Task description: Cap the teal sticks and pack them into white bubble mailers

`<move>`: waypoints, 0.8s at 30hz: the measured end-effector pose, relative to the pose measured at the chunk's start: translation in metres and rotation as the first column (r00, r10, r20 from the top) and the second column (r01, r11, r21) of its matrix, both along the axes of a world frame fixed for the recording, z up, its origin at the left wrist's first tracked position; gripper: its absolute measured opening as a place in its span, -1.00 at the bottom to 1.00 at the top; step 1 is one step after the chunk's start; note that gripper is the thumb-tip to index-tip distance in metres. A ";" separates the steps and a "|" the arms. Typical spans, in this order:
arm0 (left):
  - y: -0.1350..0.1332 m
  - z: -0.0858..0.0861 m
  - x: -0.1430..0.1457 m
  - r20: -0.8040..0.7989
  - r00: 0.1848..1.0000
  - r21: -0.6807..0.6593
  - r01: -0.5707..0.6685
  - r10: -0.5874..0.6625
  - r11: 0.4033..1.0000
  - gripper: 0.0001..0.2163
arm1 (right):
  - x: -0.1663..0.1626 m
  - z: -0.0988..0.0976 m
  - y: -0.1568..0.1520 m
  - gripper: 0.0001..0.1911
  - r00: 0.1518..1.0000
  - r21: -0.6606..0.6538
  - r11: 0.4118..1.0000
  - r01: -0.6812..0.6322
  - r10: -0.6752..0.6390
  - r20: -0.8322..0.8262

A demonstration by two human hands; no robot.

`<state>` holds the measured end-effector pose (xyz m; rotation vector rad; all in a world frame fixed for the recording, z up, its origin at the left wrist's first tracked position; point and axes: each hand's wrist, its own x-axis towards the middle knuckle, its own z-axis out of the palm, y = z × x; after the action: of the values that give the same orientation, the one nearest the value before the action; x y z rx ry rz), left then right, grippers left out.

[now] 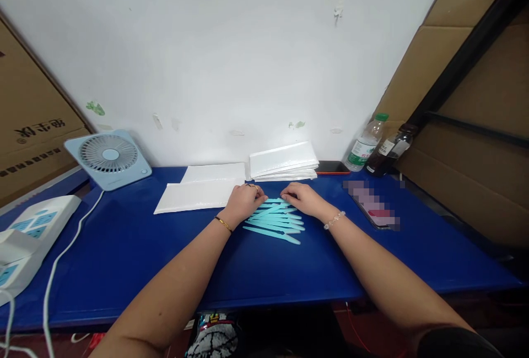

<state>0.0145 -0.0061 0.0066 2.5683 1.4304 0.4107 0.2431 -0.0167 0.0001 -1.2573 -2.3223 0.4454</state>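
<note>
Currently, a person's two bare hands are reaching forward over a blue worktop [285, 280], with a loose, overlapping spread of flat turquoise sticks, each forked at its right-hand end, [274, 219] lying between and just below them. The left hand [244, 201] is hovering about the far left edge of the spread, its fingers bending toward the narrow ends; the right hand [305, 199] is curling over the far right edge, close to the forked ends. Both hands are facing each other, a small gap separating their fingertips, and the farthest sticks are lying at that gap. On each hand the thumb and forefinger are drawing close together, but whether they are pinching a stick cannot be told. The nearest stick is lying a little apart, on the person's side of the spread, its fork pointing right.

Beyond the left hand, flat white rectangular packets [194, 197] are lying partly overlapped, the nearer one reaching behind that hand. A stack of similar white packets [283, 161] is sitting beyond the gap, near the wall. To the right of the right hand, well apart from the sticks, a phone with a blurred-out screen [371, 205] is lying on the worktop. A pale blue square fan [109, 154] is leaning at the far left.
</note>
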 end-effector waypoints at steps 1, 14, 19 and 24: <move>-0.004 0.001 -0.001 -0.001 0.999 -0.004 0.043 -0.043 0.999 -0.63 | 0.000 0.003 -0.005 -0.68 1.000 -0.012 1.000 -0.012 0.013 0.019; -0.045 0.005 0.015 -0.267 0.940 0.005 0.222 -0.213 0.975 -0.81 | -0.034 0.019 -0.058 -0.79 0.942 -0.043 0.997 -0.067 0.078 0.328; -0.047 -0.006 0.024 -0.270 0.939 0.059 0.235 -0.212 0.970 -0.84 | -0.040 0.013 -0.052 -0.78 0.898 0.034 0.997 -0.065 0.044 0.437; -0.044 0.005 0.023 -0.226 0.963 0.005 0.152 -0.147 0.988 -0.81 | -0.021 0.027 -0.045 -0.66 0.978 0.026 0.999 -0.035 0.029 0.207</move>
<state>0.0372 -0.0497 0.0111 2.7912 1.2893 0.1163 0.2225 -0.0616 0.0267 -1.3086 -2.5153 0.3020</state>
